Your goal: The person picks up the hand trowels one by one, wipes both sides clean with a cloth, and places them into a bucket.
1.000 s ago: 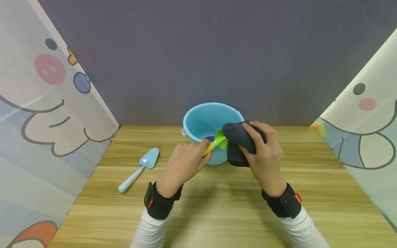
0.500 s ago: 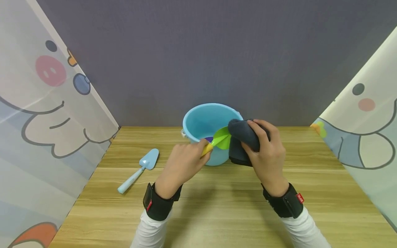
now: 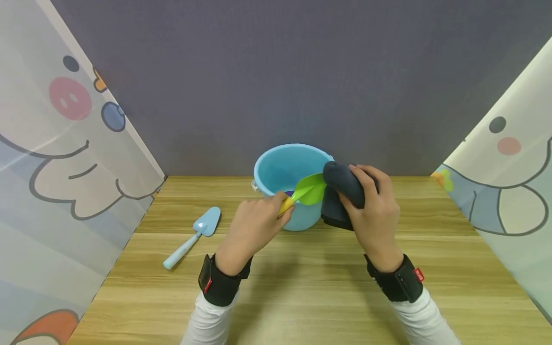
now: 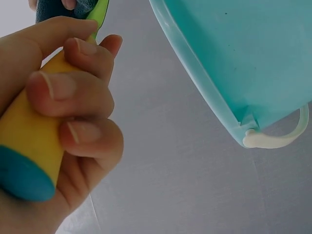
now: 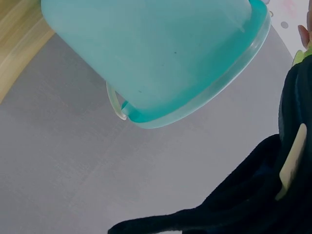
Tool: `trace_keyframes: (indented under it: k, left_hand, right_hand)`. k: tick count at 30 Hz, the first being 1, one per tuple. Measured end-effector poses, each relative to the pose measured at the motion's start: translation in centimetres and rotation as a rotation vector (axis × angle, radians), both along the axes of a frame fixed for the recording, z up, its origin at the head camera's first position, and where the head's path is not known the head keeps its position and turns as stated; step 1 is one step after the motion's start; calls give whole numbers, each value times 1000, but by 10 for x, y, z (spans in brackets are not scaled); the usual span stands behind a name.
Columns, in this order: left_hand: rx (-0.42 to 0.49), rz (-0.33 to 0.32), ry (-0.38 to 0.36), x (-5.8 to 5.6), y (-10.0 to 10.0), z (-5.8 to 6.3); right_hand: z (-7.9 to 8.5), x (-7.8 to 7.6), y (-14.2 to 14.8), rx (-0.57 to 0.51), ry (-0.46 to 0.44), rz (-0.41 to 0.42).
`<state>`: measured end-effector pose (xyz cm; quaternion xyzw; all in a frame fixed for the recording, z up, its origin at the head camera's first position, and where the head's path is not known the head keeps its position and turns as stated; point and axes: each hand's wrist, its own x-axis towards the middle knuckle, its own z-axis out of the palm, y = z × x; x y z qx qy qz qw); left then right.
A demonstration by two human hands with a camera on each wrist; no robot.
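In the head view my left hand (image 3: 255, 225) grips the yellow handle of a small garden shovel (image 3: 310, 190) with a green blade. The left wrist view shows its fingers curled round that handle (image 4: 24, 126), which ends in a teal cap. A folded dark blue-grey cloth (image 3: 338, 207) is held in my right hand (image 3: 376, 218), thumb on the near side and fingers over the top. The cloth meets the tip of the green blade, hiding its very end. Both things are up in front of the bucket's near right side.
A light blue bucket (image 3: 282, 165) with a white handle mount stands against the dark grey back panel (image 3: 293, 72); something purple (image 3: 289, 193) shows inside it. A light blue trowel (image 3: 207, 222) lies on the wooden table (image 3: 302, 297), left of the bucket. Cartoon-printed curtains flank both sides.
My right hand and the cloth have slid a little right along the green blade, leaving more of it uncovered. My left hand has barely moved.
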<state>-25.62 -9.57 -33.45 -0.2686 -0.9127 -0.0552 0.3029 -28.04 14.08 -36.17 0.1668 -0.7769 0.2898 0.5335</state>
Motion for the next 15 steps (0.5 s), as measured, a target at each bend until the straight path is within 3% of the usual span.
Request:
trace_keyframes:
  k: [4, 11, 15]
  left_hand:
    - [-4, 17, -29, 0, 0, 1]
    - [47, 42, -146, -1, 1, 2]
    - [66, 58, -142, -1, 1, 3]
  right_hand:
    - [-1, 0, 2, -1, -15, -7]
    - [0, -1, 4, -6, -21, -14]
    - [2, -2, 6, -18, -26, -27]
